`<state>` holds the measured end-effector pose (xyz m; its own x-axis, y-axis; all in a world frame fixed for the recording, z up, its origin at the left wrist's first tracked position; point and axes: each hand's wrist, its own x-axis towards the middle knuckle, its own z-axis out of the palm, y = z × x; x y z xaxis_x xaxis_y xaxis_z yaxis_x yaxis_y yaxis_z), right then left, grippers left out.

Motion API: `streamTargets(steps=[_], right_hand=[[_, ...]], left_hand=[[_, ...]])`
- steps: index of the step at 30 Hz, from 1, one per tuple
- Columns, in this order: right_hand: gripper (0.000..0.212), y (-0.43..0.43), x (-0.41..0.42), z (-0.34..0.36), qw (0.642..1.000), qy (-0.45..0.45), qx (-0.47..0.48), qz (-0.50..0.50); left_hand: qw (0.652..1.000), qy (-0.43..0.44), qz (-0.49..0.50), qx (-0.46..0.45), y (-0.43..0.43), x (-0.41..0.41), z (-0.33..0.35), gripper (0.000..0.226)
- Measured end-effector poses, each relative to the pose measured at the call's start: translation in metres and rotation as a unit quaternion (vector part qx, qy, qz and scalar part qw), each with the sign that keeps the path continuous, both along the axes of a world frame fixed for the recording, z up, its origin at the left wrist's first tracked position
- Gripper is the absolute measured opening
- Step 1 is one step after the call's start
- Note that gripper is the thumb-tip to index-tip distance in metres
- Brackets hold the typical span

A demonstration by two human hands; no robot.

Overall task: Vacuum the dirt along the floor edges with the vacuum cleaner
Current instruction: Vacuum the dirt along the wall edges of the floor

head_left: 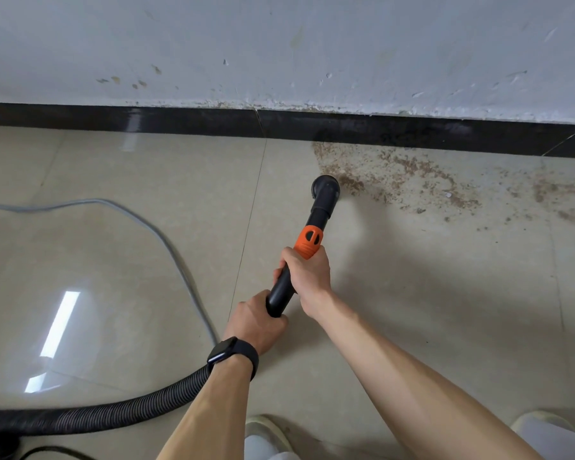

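Here, both hands on vacuum wand (319, 215)
Right hand (308, 276) wraps it just behind orange collar (309, 242), left hand (258, 322) grips its rear end; nozzle (326, 189) sits on tile (445, 293) at dirt patch (395, 174), near black skirting (180, 119)

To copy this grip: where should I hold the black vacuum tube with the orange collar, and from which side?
Grip the smooth black tube just behind the orange collar, from above, as the right hand does: it slants down toward the floor.
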<state>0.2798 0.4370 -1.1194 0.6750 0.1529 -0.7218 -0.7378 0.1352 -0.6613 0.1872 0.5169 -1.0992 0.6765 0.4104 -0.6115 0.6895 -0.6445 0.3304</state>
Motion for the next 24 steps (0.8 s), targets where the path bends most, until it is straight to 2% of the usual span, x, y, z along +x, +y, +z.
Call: streamTargets(steps=[15, 24], right_hand=[[0.013, 0.002, 0.051, 0.008, 1.000, -0.006, -0.006, 0.006], [0.014, 0.012, 0.075, 0.007, 0.999, -0.007, -0.004, 0.033]], left_hand=[[0.999, -0.034, -0.002, 0.026, -0.005, 0.043, -0.008, 0.018], [0.997, -0.062, 0.026, 0.025, 0.000, 0.060, -0.013, 0.016]])
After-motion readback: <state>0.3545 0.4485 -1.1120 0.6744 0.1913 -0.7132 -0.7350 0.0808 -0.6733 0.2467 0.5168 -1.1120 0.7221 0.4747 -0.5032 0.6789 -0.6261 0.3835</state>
